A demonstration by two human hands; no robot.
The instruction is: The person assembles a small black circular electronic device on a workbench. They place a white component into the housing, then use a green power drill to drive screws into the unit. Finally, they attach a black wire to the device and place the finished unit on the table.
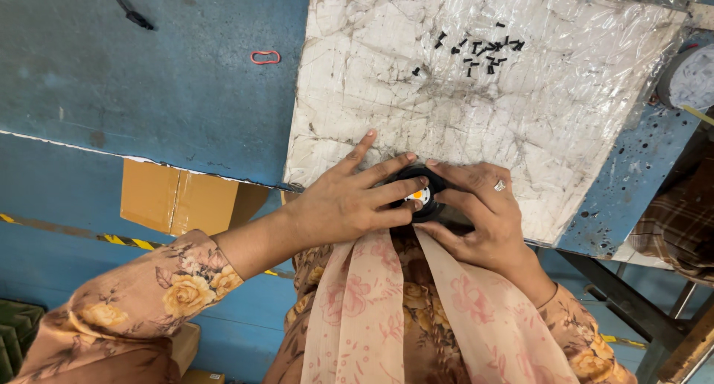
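Both my hands grip a small round black part (425, 182) with a white and orange centre, held at the near edge of a worn white board (372, 109) wrapped in clear plastic. My left hand (349, 198) covers the part from the left, fingers laid over its top. My right hand (483, 213), with a ring on one finger, wraps it from the right. Much of the part is hidden under my fingers. Several small black screws (480, 51) lie scattered on the far side of the board.
The board lies on a blue metal table (149, 79). A red rubber band (265, 57) and a black cable end (137, 17) lie on the table at left. A cardboard piece (178, 202) sits below the table edge. A round grey object (688, 79) is at right.
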